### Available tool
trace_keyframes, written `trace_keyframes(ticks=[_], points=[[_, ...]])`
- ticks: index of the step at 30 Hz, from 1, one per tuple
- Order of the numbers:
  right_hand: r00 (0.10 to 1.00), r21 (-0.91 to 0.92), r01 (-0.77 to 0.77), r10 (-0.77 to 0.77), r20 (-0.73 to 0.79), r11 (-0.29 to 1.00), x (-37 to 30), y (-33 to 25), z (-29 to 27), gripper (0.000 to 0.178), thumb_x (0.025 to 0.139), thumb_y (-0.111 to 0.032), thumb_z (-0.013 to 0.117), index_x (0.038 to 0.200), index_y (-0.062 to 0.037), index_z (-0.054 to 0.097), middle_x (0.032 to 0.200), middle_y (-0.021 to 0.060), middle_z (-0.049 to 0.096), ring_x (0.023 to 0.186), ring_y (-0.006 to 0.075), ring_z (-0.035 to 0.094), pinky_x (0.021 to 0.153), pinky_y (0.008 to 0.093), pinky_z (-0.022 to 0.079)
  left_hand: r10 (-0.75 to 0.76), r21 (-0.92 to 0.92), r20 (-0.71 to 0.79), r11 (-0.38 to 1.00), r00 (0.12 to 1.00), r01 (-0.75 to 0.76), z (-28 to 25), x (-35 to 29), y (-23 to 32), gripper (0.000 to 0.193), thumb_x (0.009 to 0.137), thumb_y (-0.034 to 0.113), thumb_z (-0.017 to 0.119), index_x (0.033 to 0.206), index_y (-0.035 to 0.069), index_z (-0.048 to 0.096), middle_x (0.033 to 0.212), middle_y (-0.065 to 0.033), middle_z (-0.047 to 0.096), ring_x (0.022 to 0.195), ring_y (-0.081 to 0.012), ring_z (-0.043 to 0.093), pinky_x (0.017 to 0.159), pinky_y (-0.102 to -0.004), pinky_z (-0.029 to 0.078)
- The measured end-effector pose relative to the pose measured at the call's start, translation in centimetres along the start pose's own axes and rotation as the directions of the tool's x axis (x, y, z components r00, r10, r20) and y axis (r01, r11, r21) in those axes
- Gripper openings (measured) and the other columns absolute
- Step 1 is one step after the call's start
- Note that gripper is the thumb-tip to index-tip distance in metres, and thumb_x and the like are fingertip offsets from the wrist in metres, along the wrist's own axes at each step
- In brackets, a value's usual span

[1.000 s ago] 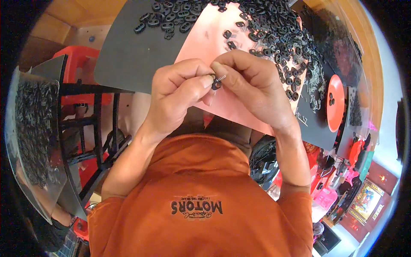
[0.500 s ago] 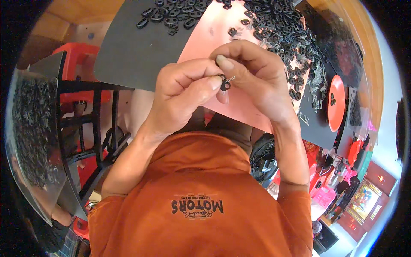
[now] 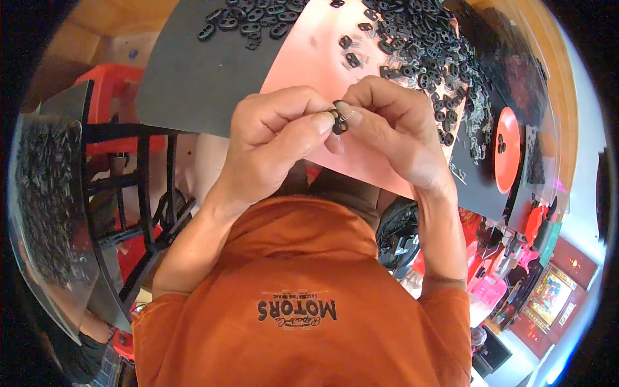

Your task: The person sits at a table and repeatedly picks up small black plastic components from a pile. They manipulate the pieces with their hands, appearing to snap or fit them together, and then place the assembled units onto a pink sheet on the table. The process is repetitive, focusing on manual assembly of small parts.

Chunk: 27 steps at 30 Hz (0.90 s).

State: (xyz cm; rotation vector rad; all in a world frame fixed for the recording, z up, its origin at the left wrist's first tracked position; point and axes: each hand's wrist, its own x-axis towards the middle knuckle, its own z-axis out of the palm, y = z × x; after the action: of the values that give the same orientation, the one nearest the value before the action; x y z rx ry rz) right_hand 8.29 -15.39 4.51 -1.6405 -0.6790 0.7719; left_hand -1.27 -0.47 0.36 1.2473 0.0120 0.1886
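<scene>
Between thumb and forefinger, my left hand (image 3: 274, 138) pinches a small black plastic cord lock piece (image 3: 341, 127) with a hole through it. A thin metal spring (image 3: 349, 115) sticks out from it toward the right. My right hand (image 3: 396, 132) is closed in a pinch beside it, its thumb by the spring. At those right fingertips shows a small dark cord lock part (image 3: 339, 103), mostly covered. The two hands meet above the near part of the pink sheet (image 3: 284, 71).
Many loose black parts (image 3: 419, 39) and springs (image 3: 476, 126) lie on the pink sheet and beyond its right edge. Two-holed black pieces (image 3: 248, 16) are heaped at the far left on the dark board (image 3: 187, 71). A red plate (image 3: 507, 158) holds small black parts at the right.
My right hand's fingertips have come down closer to the spring and the piece in my left hand. My left hand has stayed nearly still, and the view has shifted slightly.
</scene>
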Motion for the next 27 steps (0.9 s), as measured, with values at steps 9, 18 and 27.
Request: trace_keyframes(ticks=[9, 18, 27], points=[[0.992, 0.036, -0.011, 0.015, -0.124, 0.999, -0.1, 1.0, -1.0, 0.018, 0.086, -0.018, 0.063, 0.080, -0.0014, 0.067, 0.061, -0.0043, 0.056, 0.055, 0.0019, 0.046, 0.045, 0.0192, 0.033, -0.076, -0.048, 0.002, 0.996, 0.997, 0.076, 0.1, 0.4, 0.2, 0.016, 0.085, 0.006, 0.050, 0.075, -0.001, 0.059, 0.064, 0.0000, 0.056, 0.056, -0.0032, 0.044, 0.050, -0.0206, 0.034], [0.979, 0.104, -0.095, 0.111, -0.168, 0.990, -0.5, 0.6, -0.7, 0.019, 0.087, -0.020, 0.063, 0.081, -0.0030, 0.068, 0.059, -0.0039, 0.055, 0.051, 0.0008, 0.045, 0.042, 0.0180, 0.031, -0.051, 0.110, -0.007, 0.993, 0.999, 0.051, 0.3, 0.5, 0.0, 0.019, 0.084, 0.015, 0.051, 0.075, 0.000, 0.058, 0.064, -0.0023, 0.055, 0.055, -0.0054, 0.044, 0.048, -0.0198, 0.031], [0.980, 0.091, -0.102, 0.116, -0.165, 0.991, -0.5, 0.7, -0.5, 0.018, 0.087, -0.018, 0.062, 0.083, -0.0020, 0.067, 0.060, -0.0036, 0.056, 0.051, 0.0004, 0.044, 0.042, 0.0177, 0.030, -0.079, 0.160, 0.007, 0.984, 0.997, 0.077, 0.3, 0.4, 0.3, 0.017, 0.084, 0.012, 0.049, 0.073, 0.001, 0.056, 0.064, -0.0012, 0.053, 0.056, -0.0052, 0.044, 0.050, -0.0206, 0.032]])
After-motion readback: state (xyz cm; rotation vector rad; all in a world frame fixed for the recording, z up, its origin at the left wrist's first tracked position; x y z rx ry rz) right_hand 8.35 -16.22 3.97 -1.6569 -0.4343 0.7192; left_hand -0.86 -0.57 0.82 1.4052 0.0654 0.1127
